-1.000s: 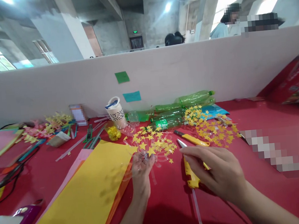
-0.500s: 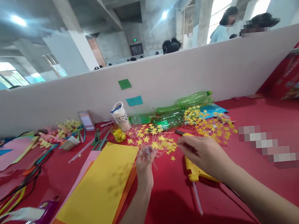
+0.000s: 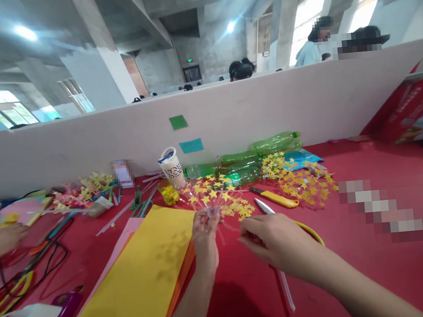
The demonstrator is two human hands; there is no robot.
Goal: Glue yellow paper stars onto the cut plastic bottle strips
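Note:
My left hand (image 3: 205, 233) is closed around the narrow base of a clear plastic piece (image 3: 212, 211), cut into thin strips that fan upward. Yellow stars (image 3: 204, 188) sit on the strips. To the right, my right hand (image 3: 278, 239) is curled with thumb and fingers together, near the low clear strips; what it pinches, if anything, cannot be made out. From beneath its wrist a translucent glue stick (image 3: 288, 292) sticks out. Just beyond that hand lie scissors (image 3: 264, 205) with a yellow handle, and a yellow utility knife (image 3: 277, 198).
Yellow sheets (image 3: 139, 268) lie left of me. Green bottles (image 3: 242, 168), a white cup (image 3: 172, 168) and a second star cluster (image 3: 306, 182) line the back, before a white partition (image 3: 229, 112). Another person's hand (image 3: 2, 243) reaches in at left, near cables and a purple power strip (image 3: 58, 315).
My right hand has moved down and left, uncovering the scissors and utility knife; the yellow glue gun's body no longer shows. Another person's hand has come in at left. My left hand keeps its hold.

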